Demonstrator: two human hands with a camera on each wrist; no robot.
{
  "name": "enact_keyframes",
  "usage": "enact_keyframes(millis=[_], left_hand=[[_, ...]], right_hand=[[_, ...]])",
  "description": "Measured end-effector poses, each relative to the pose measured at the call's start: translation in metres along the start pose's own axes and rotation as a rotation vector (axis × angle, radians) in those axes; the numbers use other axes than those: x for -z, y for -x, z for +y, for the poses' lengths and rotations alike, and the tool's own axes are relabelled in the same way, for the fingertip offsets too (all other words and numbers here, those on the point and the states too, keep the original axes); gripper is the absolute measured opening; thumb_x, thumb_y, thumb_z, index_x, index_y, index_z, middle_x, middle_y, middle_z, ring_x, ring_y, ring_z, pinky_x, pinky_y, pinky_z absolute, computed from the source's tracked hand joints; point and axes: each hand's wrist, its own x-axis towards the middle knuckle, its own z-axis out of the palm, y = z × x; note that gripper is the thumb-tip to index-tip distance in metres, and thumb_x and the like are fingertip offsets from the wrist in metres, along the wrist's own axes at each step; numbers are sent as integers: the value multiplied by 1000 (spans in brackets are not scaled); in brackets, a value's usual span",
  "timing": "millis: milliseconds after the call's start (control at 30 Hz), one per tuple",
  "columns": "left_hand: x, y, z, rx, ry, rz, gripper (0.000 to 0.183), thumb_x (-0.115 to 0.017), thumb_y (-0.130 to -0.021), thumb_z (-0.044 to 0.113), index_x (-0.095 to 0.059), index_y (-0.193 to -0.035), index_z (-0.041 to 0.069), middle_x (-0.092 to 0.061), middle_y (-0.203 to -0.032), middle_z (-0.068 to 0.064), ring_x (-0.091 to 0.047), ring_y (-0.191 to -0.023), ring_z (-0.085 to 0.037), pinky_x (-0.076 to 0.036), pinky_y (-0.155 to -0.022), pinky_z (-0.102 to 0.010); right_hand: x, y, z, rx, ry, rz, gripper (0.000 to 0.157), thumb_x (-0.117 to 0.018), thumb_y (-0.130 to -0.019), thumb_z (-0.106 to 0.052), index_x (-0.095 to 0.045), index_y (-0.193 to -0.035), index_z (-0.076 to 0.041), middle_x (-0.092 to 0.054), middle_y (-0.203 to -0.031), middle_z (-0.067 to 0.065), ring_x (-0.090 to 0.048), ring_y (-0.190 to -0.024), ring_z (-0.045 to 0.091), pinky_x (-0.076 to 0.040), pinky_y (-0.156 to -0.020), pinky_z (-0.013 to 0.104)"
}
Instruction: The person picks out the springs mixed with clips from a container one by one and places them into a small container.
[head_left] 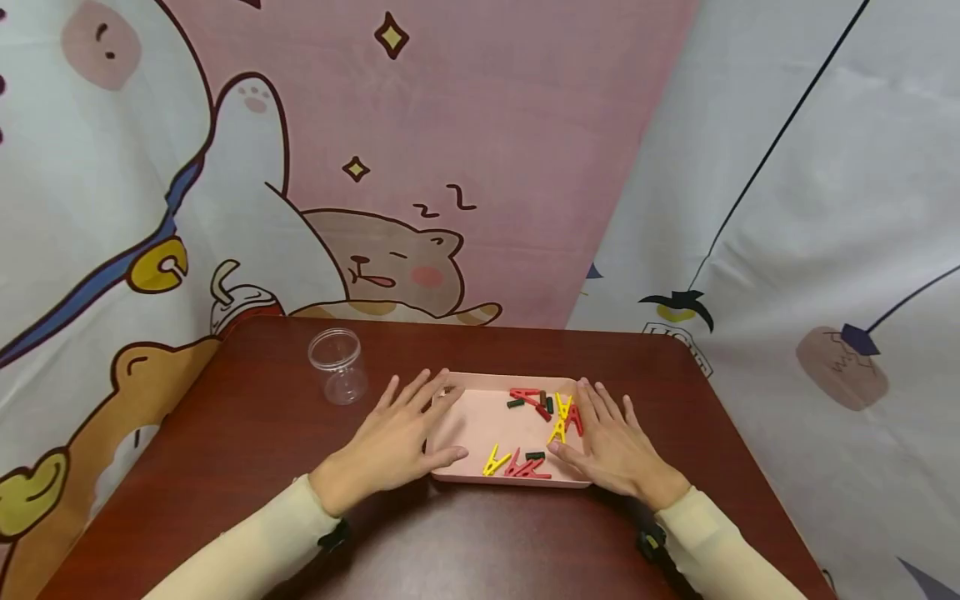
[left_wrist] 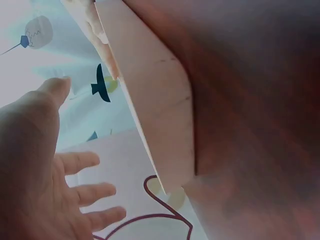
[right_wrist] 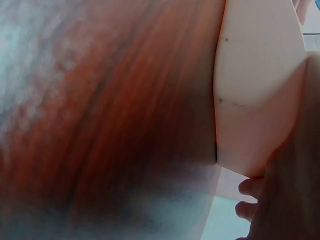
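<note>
Left hand [head_left: 393, 442], right hand [head_left: 617, 442]: spread wide, nothing gripped.
Tray [head_left: 474, 425]: flanked at both ends; positioning seemingly in hand.
Clips [head_left: 562, 415]: loosely scattered; pinching probably required next.

Tray [head_left: 468, 425] pale pink. Clips [head_left: 491, 463] red or yellow; small pieces [head_left: 535, 456] mostly dark green. Tabletop [head_left: 225, 467] reddish brown, streaked darker. Jar [head_left: 335, 358] colourless. Sleeves [head_left: 247, 542] cream. Backdrop [head_left: 525, 167] pink and white, printed with greyish-brown bear [head_left: 401, 262], brown-outlined yellow stars [head_left: 392, 36], yellow bell [head_left: 153, 265].
</note>
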Motion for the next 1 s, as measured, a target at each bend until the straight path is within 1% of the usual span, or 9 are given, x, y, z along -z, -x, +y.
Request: enact_keyframes(millis=[133, 267, 433, 500, 667, 800, 867, 1000], left_hand=[[0, -17, 8, -71, 7, -6, 91, -66, -107, 78, -49, -179, 25, -46, -187, -12, -45, -174, -39, -32, -139, -77], [-1, -33, 16, -151, 7, -17, 84, -69, -108, 73, -55, -174, 23, -56, -179, -12, -52, -167, -38, -41, -136, -73], [-4, -50, 27, -215, -13, -99, 74, -70, -110, 67, -60, -171, 26, -62, -175, -9, -58, -163, -32, -49, -132, -66], [-6, -58, 32, -238, -30, -136, 71, -67, -112, 67, -61, -170, 28, -63, -174, -7, -60, -162, -28, -51, -130, -64], [-9, -74, 46, -306, -55, -206, 64, -66, -114, 64, -64, -168, 30, -66, -172, -4, -62, -160, -26, -53, -130, -61], [-9, -85, 55, -371, -98, -238, 59, -69, -114, 60, -67, -165, 30, -70, -166, -2, -67, -155, -24, -56, -127, -56], [-10, -90, 58, -402, -128, -240, 55, -72, -114, 57, -69, -163, 32, -74, -161, 1, -70, -149, -22, -60, -123, -50], [-13, -100, 63, -451, -154, -258, 50, -77, -113, 51, -72, -159, 33, -77, -155, 8, -72, -146, -18, -60, -123, -40]], right_hand=[[0, 1, -1, 3, -4, 3, 124, -58, -103, -85, -20, -185, -1, -24, -194, 23, -22, -181, 51, -12, -141, 84], [0, 0, -1, 11, -2, 10, 122, -58, -104, -84, -21, -185, -1, -26, -193, 24, -23, -181, 52, -14, -140, 84], [0, -1, 0, 15, 2, 15, 121, -56, -104, -85, -23, -185, -1, -27, -193, 23, -24, -180, 51, -15, -140, 84], [0, 0, 0, 17, 3, 18, 120, -57, -104, -84, -23, -184, -1, -27, -193, 23, -24, -180, 51, -16, -140, 84], [1, 0, 0, 30, 4, 19, 115, -58, -107, -78, -24, -184, 1, -27, -193, 24, -25, -180, 51, -17, -140, 84], [1, 1, 1, 41, 4, 18, 110, -58, -109, -72, -26, -183, 1, -27, -193, 24, -26, -180, 51, -18, -140, 84], [2, 1, 1, 47, 6, 22, 108, -58, -109, -70, -27, -183, 2, -28, -193, 24, -26, -180, 51, -18, -140, 84], [2, 2, 2, 56, 13, 32, 105, -58, -110, -68, -28, -182, 2, -29, -192, 24, -27, -179, 51, -20, -139, 84]])
